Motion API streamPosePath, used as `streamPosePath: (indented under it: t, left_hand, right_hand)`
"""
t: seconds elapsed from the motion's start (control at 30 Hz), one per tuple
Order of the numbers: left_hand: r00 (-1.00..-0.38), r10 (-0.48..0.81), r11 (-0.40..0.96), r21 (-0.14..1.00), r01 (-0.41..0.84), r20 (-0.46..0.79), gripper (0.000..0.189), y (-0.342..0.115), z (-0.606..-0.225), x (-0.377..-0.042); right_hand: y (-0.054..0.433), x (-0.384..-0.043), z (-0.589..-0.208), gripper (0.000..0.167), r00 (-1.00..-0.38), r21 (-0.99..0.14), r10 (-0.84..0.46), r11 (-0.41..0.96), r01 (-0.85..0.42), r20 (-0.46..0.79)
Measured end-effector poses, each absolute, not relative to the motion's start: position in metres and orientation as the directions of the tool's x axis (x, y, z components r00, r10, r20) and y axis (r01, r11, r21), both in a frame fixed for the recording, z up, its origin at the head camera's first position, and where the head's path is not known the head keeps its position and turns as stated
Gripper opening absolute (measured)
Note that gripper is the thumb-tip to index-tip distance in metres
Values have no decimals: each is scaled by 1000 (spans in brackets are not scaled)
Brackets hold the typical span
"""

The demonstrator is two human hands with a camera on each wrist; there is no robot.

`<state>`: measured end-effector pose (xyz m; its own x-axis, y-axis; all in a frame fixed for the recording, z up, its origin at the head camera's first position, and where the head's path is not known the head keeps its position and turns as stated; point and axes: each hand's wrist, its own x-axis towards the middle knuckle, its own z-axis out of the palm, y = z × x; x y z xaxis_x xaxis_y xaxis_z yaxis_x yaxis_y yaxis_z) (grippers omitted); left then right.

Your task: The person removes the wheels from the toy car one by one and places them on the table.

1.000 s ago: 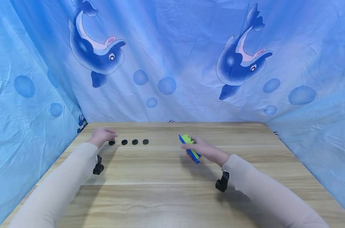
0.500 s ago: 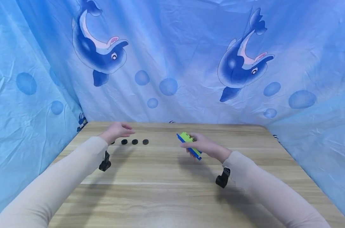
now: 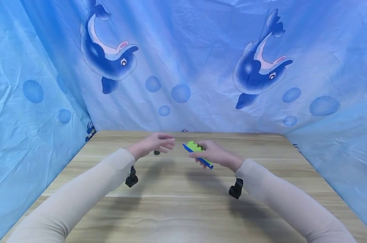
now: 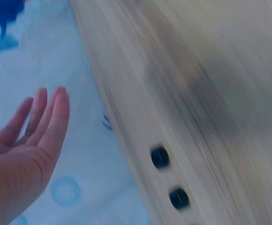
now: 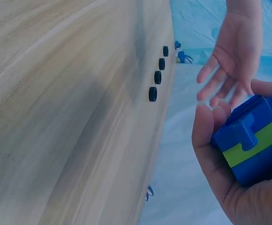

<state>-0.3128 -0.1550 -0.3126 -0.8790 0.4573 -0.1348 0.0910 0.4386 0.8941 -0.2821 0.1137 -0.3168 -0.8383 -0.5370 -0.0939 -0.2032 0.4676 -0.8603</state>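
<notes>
My right hand [image 3: 215, 153] grips a blue-and-lime-green toy-brick assembly [image 3: 193, 146] above the table, tilted down to the right. Blue clip-like pieces stick out from this assembly [image 5: 248, 136] in the right wrist view, where fingers and thumb curl round it. My left hand [image 3: 154, 142] hovers just left of the bricks, apart from them. Its fingers are extended in the left wrist view, with nothing in the palm. Small black toy wheels [image 5: 153, 94] stand in a row on the tabletop; in the head view the left hand hides all but one wheel [image 3: 157, 153].
The wooden table [image 3: 183, 206] spreads beneath both arms. A blue curtain [image 3: 201, 60] printed with dolphins hangs behind the table's far edge and along both sides. A black camera [image 3: 132, 178] hangs at the left wrist, another camera [image 3: 235, 189] at the right.
My left hand has left the leftmost wheel and travelled right, over the row, toward the bricks. My right hand has shifted slightly left, still holding the brick assembly.
</notes>
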Motion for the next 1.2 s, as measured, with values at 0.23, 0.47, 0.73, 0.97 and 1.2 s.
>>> streamPosePath:
  t: [0.23,0.47,0.73,0.97,1.2]
  left_hand:
    - [-827,546,350,934,76,-137,57,-123,-307,-304]
    - [-834,531,357,932,57,-152,49,-112,-306,-296]
    - [-845,502,315,949,-22,-186,44,-108,-307,-292]
    - [-854,488,240,968,-65,-179,44,-106,-305,-290]
    - [-885,426,192,975,-113,-187,45,-105,-305,-287]
  right_hand:
    - [107,-279,-318,37,-861,-837,-508,485,-255,-32]
    - [104,-273,-317,41,-881,-751,-472,568,-336,38]
    - [104,-274,-316,44,-877,-704,-469,590,-396,101]
    - [102,-277,-313,50,-883,-651,-446,629,-425,146]
    - [104,-281,-313,51,-881,-666,-449,614,-424,146]
